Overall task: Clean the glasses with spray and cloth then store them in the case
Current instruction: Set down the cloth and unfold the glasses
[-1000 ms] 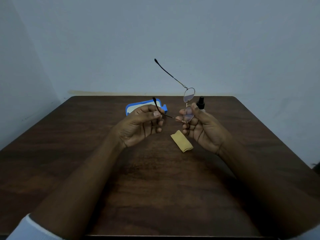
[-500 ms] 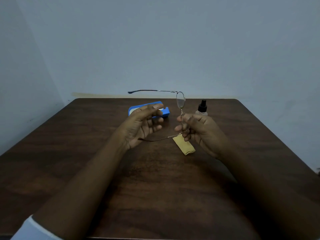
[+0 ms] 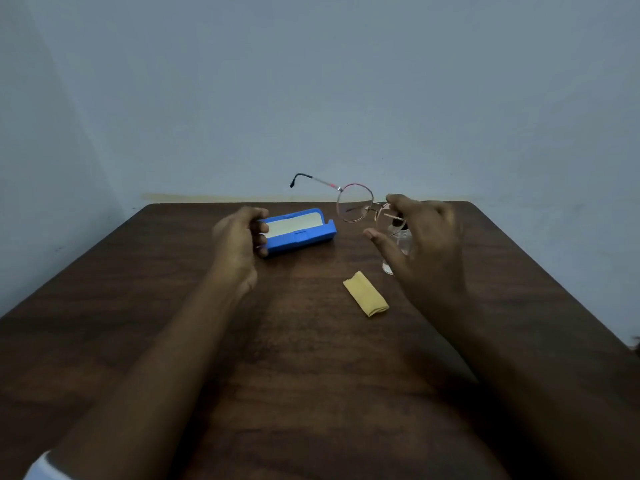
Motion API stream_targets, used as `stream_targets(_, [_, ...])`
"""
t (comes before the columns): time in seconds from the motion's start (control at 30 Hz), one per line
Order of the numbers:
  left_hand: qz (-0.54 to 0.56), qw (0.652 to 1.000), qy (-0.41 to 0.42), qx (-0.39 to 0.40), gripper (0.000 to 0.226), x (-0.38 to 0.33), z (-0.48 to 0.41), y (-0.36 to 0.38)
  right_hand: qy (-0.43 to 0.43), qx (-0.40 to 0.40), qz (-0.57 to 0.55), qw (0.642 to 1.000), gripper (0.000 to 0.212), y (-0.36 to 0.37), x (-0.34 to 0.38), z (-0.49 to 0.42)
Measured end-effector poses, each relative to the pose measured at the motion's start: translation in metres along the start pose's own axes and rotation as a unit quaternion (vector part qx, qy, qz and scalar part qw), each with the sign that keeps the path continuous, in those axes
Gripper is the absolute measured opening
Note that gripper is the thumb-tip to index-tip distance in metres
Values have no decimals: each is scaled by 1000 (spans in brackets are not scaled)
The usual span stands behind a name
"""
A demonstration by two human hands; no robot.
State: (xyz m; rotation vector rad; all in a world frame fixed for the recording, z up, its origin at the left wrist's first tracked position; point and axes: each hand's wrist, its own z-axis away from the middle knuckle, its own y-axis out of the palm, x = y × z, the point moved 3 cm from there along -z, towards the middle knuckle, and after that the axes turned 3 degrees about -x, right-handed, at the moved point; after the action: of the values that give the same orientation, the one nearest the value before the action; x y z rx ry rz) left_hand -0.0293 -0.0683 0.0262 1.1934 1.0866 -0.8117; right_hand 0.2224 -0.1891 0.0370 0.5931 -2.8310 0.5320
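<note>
Right hand (image 3: pixel 420 237) pinched the glasses (image 3: pixel 356 206) by one lens rim, raised above the desk (image 3: pixel 311 358); left hand (image 3: pixel 239 237) curled loosely, empty, beside the open case (image 3: pixel 299 232). Best: grip frame only (not lens), then fetch the spray bottle (image 3: pixel 401 242); cloth (image 3: pixel 366 298) lay near.
</note>
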Motion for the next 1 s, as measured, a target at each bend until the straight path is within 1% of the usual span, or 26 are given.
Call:
stream_targets(0.07, [-70,996,54,-6,18,1,3,2,-21,-7,72,997,45,-3,3,-3])
stream_targets(0.1, [-102,989,104,-29,21,-1,4,0,-31,-4,97,995,44,-4,3,-4])
stream_targets(0.17, [-126,960,237,-74,26,-10,10,-5,-49,6,113,992,45,-5,2,-7])
stream_targets(0.2, [-128,937,316,-77,26,-16,16,-7,-56,9,111,992,46,-5,1,-7])
stream_targets(0.23, [-140,905,397,-64,25,-22,23,-7,-61,11,107,992,48,-5,1,-6])
stream_targets(0.27, [-169,862,476,-40,22,-26,30,-7,-65,13,104,992,49,-3,1,-6])
stream_targets(0.3, [-207,811,546,-7,19,-29,37,-4,-67,17,103,992,49,-1,2,-5])
stream_targets(0.33, [-253,763,595,26,27,-30,43,0,-69,22,109,991,48,1,3,-4])
stream_targets(0.37, [-301,728,613,57,44,-29,47,4,-72,29,121,990,47,3,4,-3])
stream_targets(0.4, [-346,707,610,89,64,-27,48,9,-80,35,135,987,47,5,4,-2])
stream_targets(0.43, [-384,693,598,116,80,-26,50,13,-90,39,146,984,47,7,4,-2])
stream_targets(0.47, [-412,682,588,141,89,-24,52,17,-99,42,150,983,47,9,4,-1])
stream_targets(0.5, [-433,670,582,159,92,-22,54,19,-105,45,150,982,47,11,3,0])
stream_targets(0.57, [-450,657,577,181,87,-19,54,20,-110,52,146,982,48,13,2,1])
stream_targets(0.63, [-447,659,575,187,75,-17,51,19,-113,59,141,982,48,15,1,1])
stream_targets(0.7, [-438,667,574,185,66,-15,50,19,-117,69,132,982,47,15,0,2])
stream_targets(0.77, [-427,676,573,180,61,-13,47,18,-117,81,130,981,48,16,-1,3])
stream_targets(0.87, [-409,692,566,183,59,-12,45,17,-110,101,128,981,49,18,-2,2])
stream_targets(1.0, [-390,712,555,183,57,-12,44,17,-116,88,129,981,51,17,-1,2])
